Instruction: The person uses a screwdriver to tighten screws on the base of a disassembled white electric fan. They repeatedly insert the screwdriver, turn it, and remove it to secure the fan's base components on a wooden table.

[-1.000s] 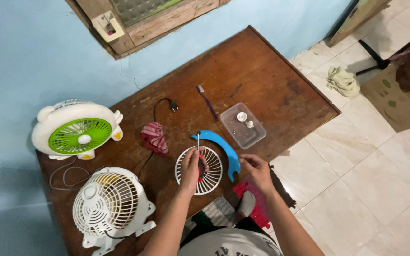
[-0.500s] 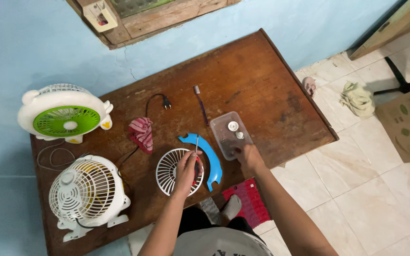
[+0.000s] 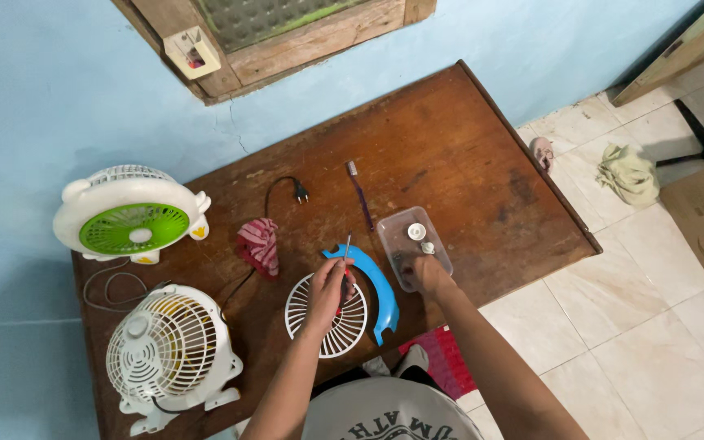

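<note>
My left hand grips a screwdriver with a red handle and thin metal shaft pointing up, held over a round white fan grille lying flat on the wooden table. A curved blue plastic piece lies against the grille's right side. My right hand reaches into a clear plastic tray that holds two small white parts; its fingertips rest at the tray's near edge, and whether it holds anything is hidden.
A white fan stands at the near left, a white and green fan behind it. A red cloth, a black plug and cord and a purple toothbrush lie mid-table. Tiled floor lies right of the table edge.
My right hand has moved from beside the grille to the clear tray. The left hand stays over the grille with the screwdriver. The view has shifted slightly.
</note>
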